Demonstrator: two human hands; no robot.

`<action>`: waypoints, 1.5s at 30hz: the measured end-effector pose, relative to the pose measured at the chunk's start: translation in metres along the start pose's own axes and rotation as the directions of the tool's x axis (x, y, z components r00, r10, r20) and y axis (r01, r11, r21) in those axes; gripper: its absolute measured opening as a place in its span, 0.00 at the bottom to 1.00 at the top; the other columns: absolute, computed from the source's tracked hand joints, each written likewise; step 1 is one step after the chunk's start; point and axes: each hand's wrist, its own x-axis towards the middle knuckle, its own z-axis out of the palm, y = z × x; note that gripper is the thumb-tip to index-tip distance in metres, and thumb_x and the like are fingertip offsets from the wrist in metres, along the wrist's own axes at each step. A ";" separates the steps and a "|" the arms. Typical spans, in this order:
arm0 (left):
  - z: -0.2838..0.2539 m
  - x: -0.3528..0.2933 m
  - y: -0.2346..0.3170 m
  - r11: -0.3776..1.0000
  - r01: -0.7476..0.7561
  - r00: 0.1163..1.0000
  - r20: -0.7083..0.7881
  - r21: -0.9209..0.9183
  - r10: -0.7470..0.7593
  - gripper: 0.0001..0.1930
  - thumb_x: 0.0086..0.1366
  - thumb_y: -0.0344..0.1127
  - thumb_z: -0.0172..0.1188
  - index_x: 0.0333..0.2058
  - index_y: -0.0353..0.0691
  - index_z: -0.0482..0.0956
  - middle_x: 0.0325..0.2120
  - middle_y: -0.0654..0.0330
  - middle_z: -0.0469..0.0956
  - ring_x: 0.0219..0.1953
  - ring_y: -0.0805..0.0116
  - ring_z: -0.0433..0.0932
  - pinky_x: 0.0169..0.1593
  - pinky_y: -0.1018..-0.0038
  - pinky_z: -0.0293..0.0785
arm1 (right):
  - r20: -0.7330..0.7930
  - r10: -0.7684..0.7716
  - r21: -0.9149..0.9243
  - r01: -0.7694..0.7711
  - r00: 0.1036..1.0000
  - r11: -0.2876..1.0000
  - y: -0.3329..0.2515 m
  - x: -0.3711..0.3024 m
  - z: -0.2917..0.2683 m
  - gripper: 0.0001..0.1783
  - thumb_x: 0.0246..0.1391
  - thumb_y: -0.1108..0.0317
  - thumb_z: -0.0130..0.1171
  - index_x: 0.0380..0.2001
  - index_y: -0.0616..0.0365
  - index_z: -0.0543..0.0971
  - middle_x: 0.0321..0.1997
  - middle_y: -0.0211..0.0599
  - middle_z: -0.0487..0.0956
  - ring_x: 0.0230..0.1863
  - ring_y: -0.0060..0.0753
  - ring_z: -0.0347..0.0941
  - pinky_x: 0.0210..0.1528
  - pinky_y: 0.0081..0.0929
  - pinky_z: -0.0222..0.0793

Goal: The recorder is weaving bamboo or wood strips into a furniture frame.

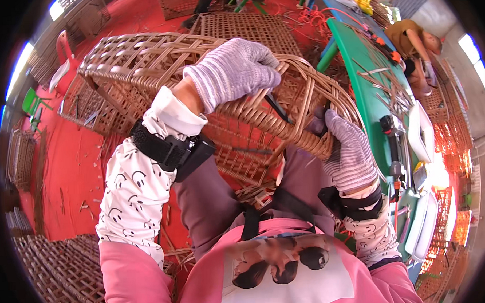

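Observation:
A large brown woven wicker piece (246,111) with a thick curved rim lies across in front of me, above my knees. My left hand (237,71), in a striped knit glove, is closed over its upper edge near the middle. At its right end my right hand (349,142), gloved alike, closes round the braided rim, with dark fingertips showing on the inner side. Whether a loose strand is also in those fingers I cannot make out. A dark bar (278,108) shows between the open canes, between my two hands. The piece's latticed side stretches away to the far left.
To my right stands a green table (357,78) with loose cane strips, a power tool (394,146) and a white tray (420,129). Another person (409,41) bends over wickerwork beyond. Woven panels (65,275) lie at the near left. Cane scraps litter the red floor (68,195).

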 end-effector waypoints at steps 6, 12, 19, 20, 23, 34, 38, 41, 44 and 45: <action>0.042 0.052 -0.003 0.995 -0.060 0.992 0.107 -0.076 0.068 0.08 0.54 0.30 0.62 0.32 0.31 0.79 0.21 0.63 0.77 0.22 0.77 0.73 0.28 0.80 0.71 | -0.215 0.064 0.142 -0.034 0.975 0.989 -0.010 -0.004 -0.030 0.14 0.57 0.67 0.52 0.45 0.62 0.70 0.35 0.38 0.77 0.34 0.31 0.75 0.39 0.29 0.74; 0.038 0.063 -0.009 0.989 -0.043 0.989 0.133 -0.142 0.062 0.08 0.55 0.29 0.62 0.33 0.31 0.79 0.21 0.62 0.77 0.23 0.78 0.74 0.28 0.80 0.71 | 0.123 -0.330 -0.900 0.246 0.936 0.360 -0.022 -0.051 -0.025 0.09 0.55 0.66 0.54 0.34 0.62 0.73 0.16 0.29 0.71 0.18 0.23 0.67 0.22 0.25 0.63; 0.043 0.093 -0.013 0.987 -0.029 0.984 0.170 -0.160 0.056 0.07 0.55 0.29 0.61 0.30 0.31 0.79 0.18 0.63 0.76 0.20 0.78 0.72 0.24 0.80 0.68 | 0.232 -0.216 -0.902 0.293 0.948 0.317 0.012 -0.045 0.003 0.42 0.49 0.70 0.60 0.61 0.72 0.49 0.15 0.37 0.70 0.15 0.36 0.69 0.21 0.27 0.65; 0.044 0.097 -0.014 0.989 -0.056 0.983 0.168 -0.135 0.079 0.06 0.55 0.29 0.61 0.30 0.32 0.79 0.18 0.63 0.75 0.19 0.79 0.71 0.23 0.81 0.67 | 0.236 -0.203 -0.908 0.290 0.950 0.303 0.011 -0.044 0.007 0.45 0.50 0.71 0.59 0.62 0.73 0.42 0.15 0.39 0.70 0.15 0.38 0.69 0.21 0.28 0.64; 0.041 0.107 -0.013 0.985 -0.026 0.973 0.222 -0.171 0.065 0.05 0.55 0.28 0.60 0.29 0.32 0.79 0.16 0.64 0.74 0.18 0.79 0.70 0.22 0.81 0.65 | 0.369 -0.330 -0.836 0.465 0.869 0.291 0.010 -0.036 0.013 0.46 0.49 0.70 0.60 0.62 0.73 0.43 0.19 0.40 0.74 0.17 0.38 0.72 0.23 0.28 0.67; 0.035 0.100 -0.011 0.880 0.009 0.968 0.226 -0.475 0.112 0.10 0.52 0.27 0.64 0.35 0.33 0.79 0.21 0.66 0.76 0.20 0.82 0.70 0.25 0.84 0.67 | 0.212 -0.191 -0.858 0.277 0.958 0.433 0.020 -0.013 0.004 0.49 0.49 0.73 0.59 0.63 0.67 0.37 0.26 0.43 0.79 0.25 0.32 0.77 0.30 0.25 0.70; 0.035 0.102 -0.017 0.887 0.027 0.952 0.283 -0.461 0.118 0.10 0.53 0.27 0.63 0.36 0.33 0.79 0.23 0.65 0.77 0.23 0.82 0.71 0.27 0.83 0.68 | 0.225 -0.167 -0.867 0.275 0.960 0.415 0.025 -0.010 -0.005 0.49 0.48 0.74 0.59 0.63 0.67 0.37 0.25 0.41 0.79 0.24 0.32 0.77 0.29 0.25 0.70; 0.032 0.105 -0.015 0.945 -0.201 0.938 0.228 -0.258 0.262 0.11 0.55 0.30 0.59 0.38 0.36 0.80 0.21 0.68 0.75 0.21 0.81 0.69 0.25 0.81 0.67 | 0.209 -0.172 -0.893 0.260 0.963 0.368 0.028 -0.009 -0.007 0.50 0.46 0.75 0.59 0.63 0.69 0.38 0.24 0.40 0.77 0.26 0.37 0.77 0.27 0.28 0.71; 0.030 0.107 -0.009 0.959 -0.056 0.945 0.294 -0.279 0.140 0.12 0.53 0.28 0.63 0.38 0.34 0.79 0.25 0.65 0.78 0.26 0.80 0.73 0.31 0.82 0.70 | 0.293 -0.299 -0.916 0.356 0.908 0.185 0.028 -0.001 -0.009 0.48 0.47 0.71 0.59 0.64 0.62 0.41 0.25 0.46 0.76 0.24 0.42 0.75 0.28 0.33 0.71; 0.031 0.106 -0.007 0.946 0.006 0.959 0.269 -0.324 0.086 0.13 0.52 0.27 0.64 0.38 0.32 0.79 0.27 0.62 0.80 0.28 0.79 0.75 0.32 0.82 0.72 | 0.197 -0.148 -0.921 0.235 0.969 0.312 0.028 0.000 -0.009 0.46 0.50 0.66 0.56 0.65 0.55 0.40 0.27 0.47 0.77 0.24 0.44 0.75 0.30 0.34 0.71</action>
